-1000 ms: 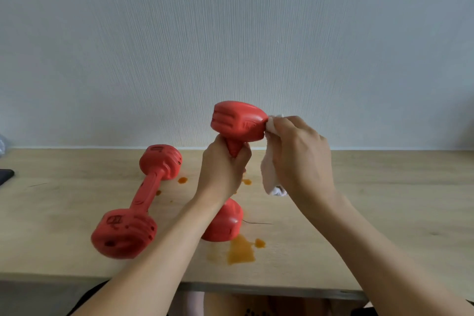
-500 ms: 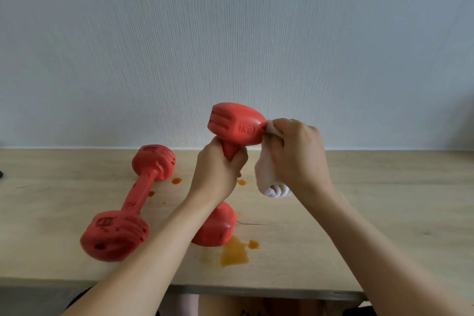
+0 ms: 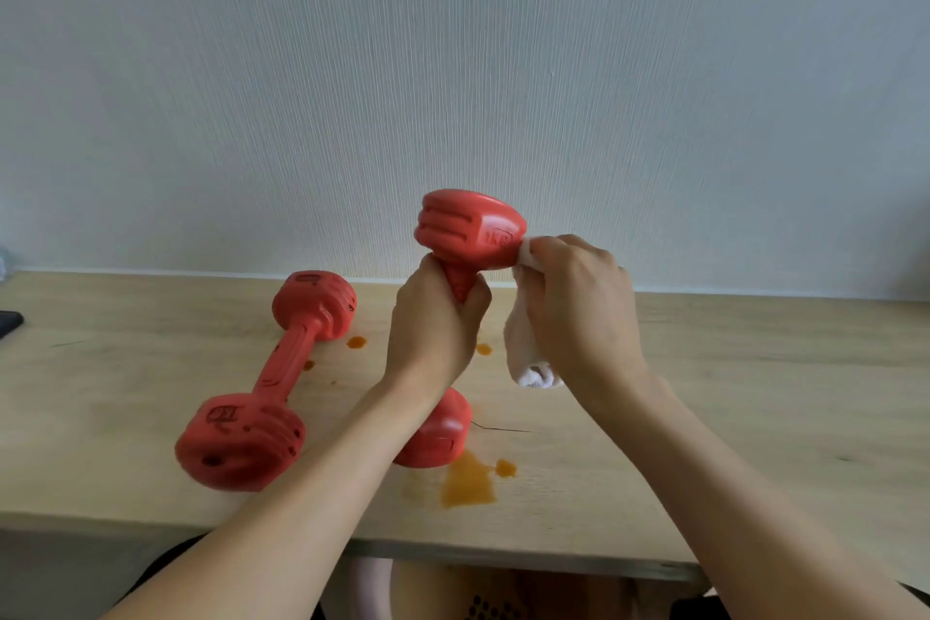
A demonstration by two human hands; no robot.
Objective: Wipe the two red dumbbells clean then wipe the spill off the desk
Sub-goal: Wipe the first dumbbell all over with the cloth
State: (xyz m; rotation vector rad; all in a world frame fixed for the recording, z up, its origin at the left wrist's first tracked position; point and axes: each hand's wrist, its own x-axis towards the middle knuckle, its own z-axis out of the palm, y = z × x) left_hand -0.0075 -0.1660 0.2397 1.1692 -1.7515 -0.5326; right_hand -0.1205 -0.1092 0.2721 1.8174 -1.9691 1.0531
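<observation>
My left hand (image 3: 433, 332) grips upright dumbbell (image 3: 470, 237) at centre | right hand (image 3: 578, 307) fingers pinch cloth (image 3: 528, 357) against its top, 3 o'clock side | second dumbbell (image 3: 272, 378) lying at 9 o'clock, apparently unwiped | spill (image 3: 465, 481) on bench (image 3: 755, 418) at 6 o'clock remains.

One dumbbell (image 3: 264, 385) lies on the desk (image 3: 755, 418), left of the upright dumbbell (image 3: 468, 237); spill (image 3: 468, 481) before it.

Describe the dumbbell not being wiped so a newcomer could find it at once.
On the wooden desk, left of the left hand, a red dumbbell lies flat. Unlike the upright dumbbell, no hand touches it.
</observation>
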